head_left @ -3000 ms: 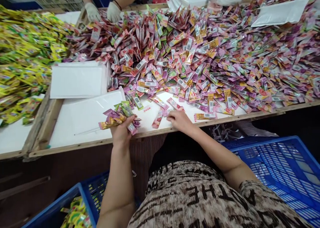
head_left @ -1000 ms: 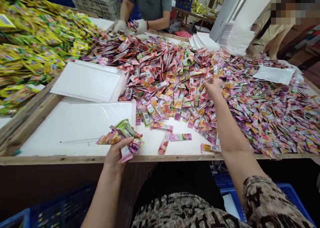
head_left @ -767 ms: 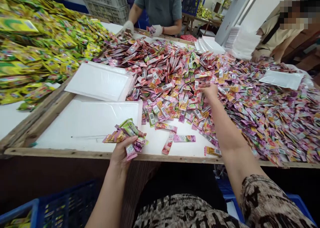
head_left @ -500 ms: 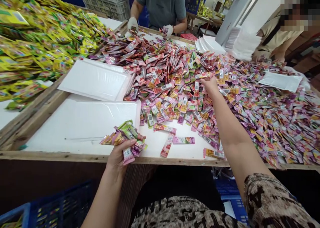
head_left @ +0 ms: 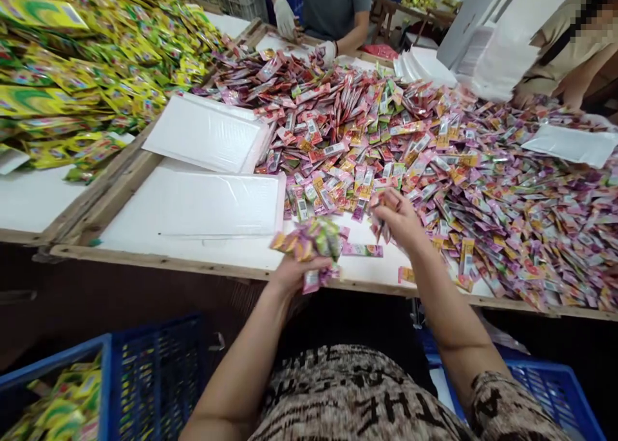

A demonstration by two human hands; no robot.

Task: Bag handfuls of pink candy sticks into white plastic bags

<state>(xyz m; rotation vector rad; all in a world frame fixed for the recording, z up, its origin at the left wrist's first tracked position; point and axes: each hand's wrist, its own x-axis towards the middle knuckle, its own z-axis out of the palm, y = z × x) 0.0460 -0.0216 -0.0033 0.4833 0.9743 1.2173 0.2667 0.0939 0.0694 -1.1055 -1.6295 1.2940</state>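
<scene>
My left hand [head_left: 292, 272] is closed round a fanned bunch of small sachets [head_left: 309, 243], green, pink and orange, held over the near edge of the wooden-rimmed table [head_left: 159, 261]. My right hand [head_left: 398, 219] is just to its right, fingers pinched on one or two sachets [head_left: 381, 204] at the near edge of the big pile of pink, purple and orange sachets [head_left: 434, 158]. A single pink sachet [head_left: 362, 250] lies on the white table surface between my hands.
White flat bags [head_left: 207, 132] lie left of the pile, with more stacked [head_left: 425, 64] at the far side. A heap of yellow-green packets [head_left: 72, 61] fills the left table. A gloved person [head_left: 328, 16] works opposite; another person [head_left: 570, 61] is at far right. Blue crates [head_left: 111, 376] [head_left: 555, 389] stand below.
My right hand has drawn back from the middle of the pile to its near edge, now pinching sachets. My left hand with its bunch has shifted right, toward the right hand.
</scene>
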